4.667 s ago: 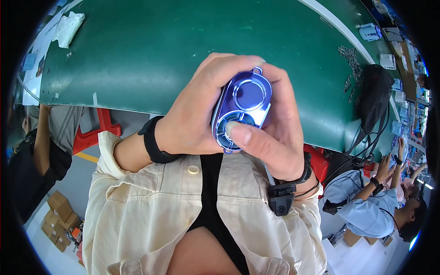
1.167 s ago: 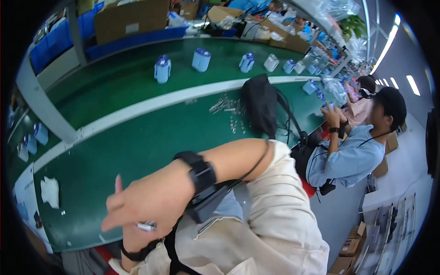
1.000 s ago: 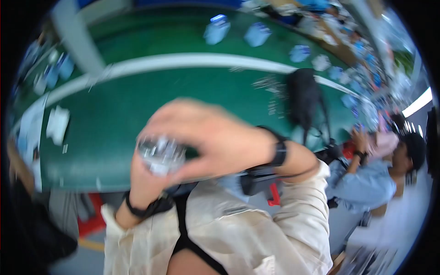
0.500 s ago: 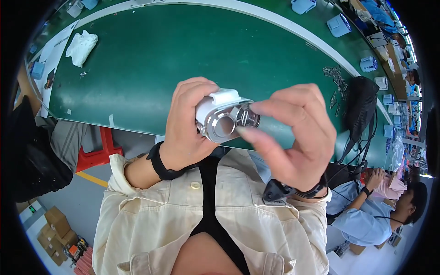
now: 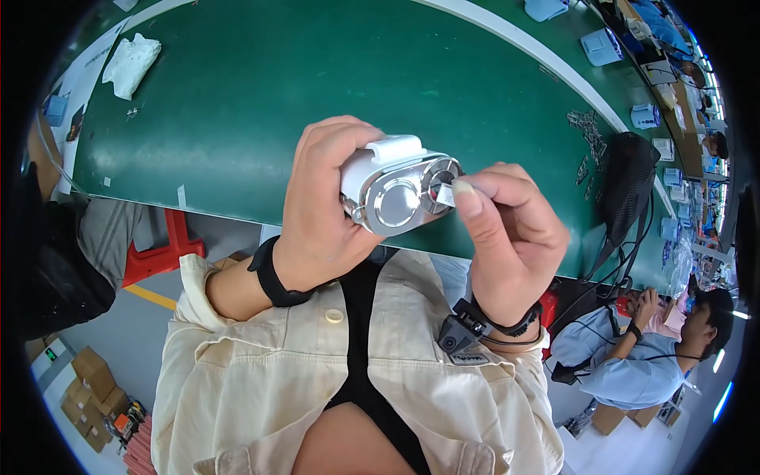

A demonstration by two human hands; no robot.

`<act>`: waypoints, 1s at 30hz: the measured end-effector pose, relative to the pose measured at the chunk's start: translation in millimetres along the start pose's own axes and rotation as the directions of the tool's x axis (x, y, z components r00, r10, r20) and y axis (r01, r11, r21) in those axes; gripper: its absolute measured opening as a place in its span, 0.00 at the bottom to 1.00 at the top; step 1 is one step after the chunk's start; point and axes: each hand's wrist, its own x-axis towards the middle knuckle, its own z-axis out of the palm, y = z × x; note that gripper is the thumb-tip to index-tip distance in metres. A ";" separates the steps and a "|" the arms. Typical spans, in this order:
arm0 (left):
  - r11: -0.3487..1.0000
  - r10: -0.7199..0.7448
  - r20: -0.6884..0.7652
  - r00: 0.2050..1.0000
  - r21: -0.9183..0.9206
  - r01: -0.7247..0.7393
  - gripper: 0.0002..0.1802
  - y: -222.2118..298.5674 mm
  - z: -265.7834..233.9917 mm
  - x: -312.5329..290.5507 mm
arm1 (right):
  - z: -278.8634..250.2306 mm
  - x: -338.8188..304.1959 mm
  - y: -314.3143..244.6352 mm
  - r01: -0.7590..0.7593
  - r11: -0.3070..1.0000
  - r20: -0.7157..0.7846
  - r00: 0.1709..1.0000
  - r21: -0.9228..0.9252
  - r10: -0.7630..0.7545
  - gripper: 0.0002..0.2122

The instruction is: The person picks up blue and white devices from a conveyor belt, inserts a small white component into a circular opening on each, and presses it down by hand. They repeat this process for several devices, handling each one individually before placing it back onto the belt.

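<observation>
Head view, casing: I see a rounded white casing with a mirror-bright oval metal end [image 5: 393, 200] against the smooth green tabletop [image 5: 237, 103], near its edge.
Left grip: the left hand [image 5: 315, 207] wraps it firmly; the casing hides some fingers from me.
Right pinch: the right hand [image 5: 516, 229] closes thumb and fingers on a small flat white tab [image 5: 446, 195] at a round opening; I can't make out its inner end.
Bundle: crumpled, white [image 5: 131, 66]; cloth or plastic, I can't tell.

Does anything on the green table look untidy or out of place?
Yes: small metallic pieces lie scattered beside the black bag, not in any tray; a crumpled white item lies toward the left end.
</observation>
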 end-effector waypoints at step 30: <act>0.977 0.130 0.109 0.986 0.156 -0.146 0.47 10.6 1.7 -0.8 | -3.5 9.3 0.6 -0.026 0.998 0.153 0.988 -0.064 0.035 0.05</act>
